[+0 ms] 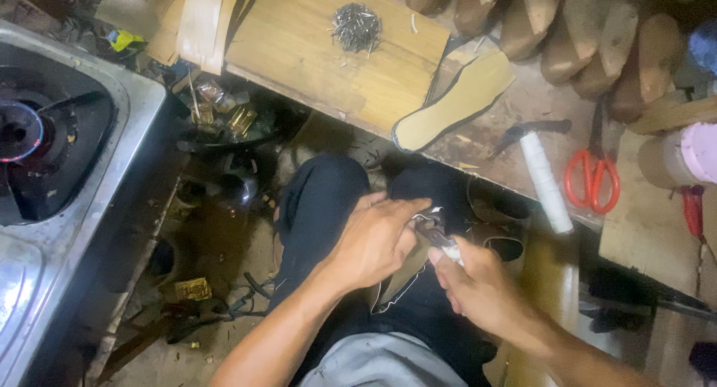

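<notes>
- The left hand [373, 241] curls its fingers over the top edge of a dark shoe piece [418, 271] on the person's lap, thumb pointing toward the right hand
- The right hand [478, 282] is closed around a small metal tool [437, 234] whose tip meets the shoe piece just beside the left thumb (the exact kind of tool is too small to tell)
- The shoe piece lies across the black trousers [321, 200], between the two hands, a pale edge showing along its lower side
- Just beyond the knees stands a low wooden bench [523, 111] with a yellow insole [455, 100] lying flat at its near edge
- A wooden board [328, 55] rests on the bench, a heap of small nails [356, 26] on top of it
- To the right of the insole lie a white spool of thread [545, 182] and red-handled scissors [592, 179], close together
- A row of wooden shoe forms [582, 36] lines the far side of the bench
- Well apart, on the left, sits a steel gas stove [82, 141]
</notes>
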